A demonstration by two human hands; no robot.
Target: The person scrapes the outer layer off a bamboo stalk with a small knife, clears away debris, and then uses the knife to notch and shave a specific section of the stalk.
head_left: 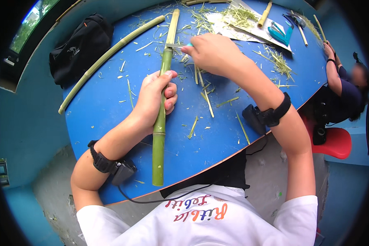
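A bamboo pole [158, 151] runs lengthwise in front of me, its near part green and its far end scraped pale. My left hand [158, 93] is wrapped round its green middle. In my right hand [211, 52] is a knife [175, 46] with a turquoise handle, mostly hidden by my fingers. The blade lies across the pole, at the border between green skin and pale wood. Thin green shavings [207, 96] lie on the blue table [110, 92] beside the pole.
A long peeled stick [110, 53] and a black bag [81, 49] lie left. Far right are white sheets [223, 29] with shavings, a short bamboo piece [265, 15] and a turquoise tool [279, 33]. Another person [344, 82] holds a stick at the right edge, near a red chair [338, 143].
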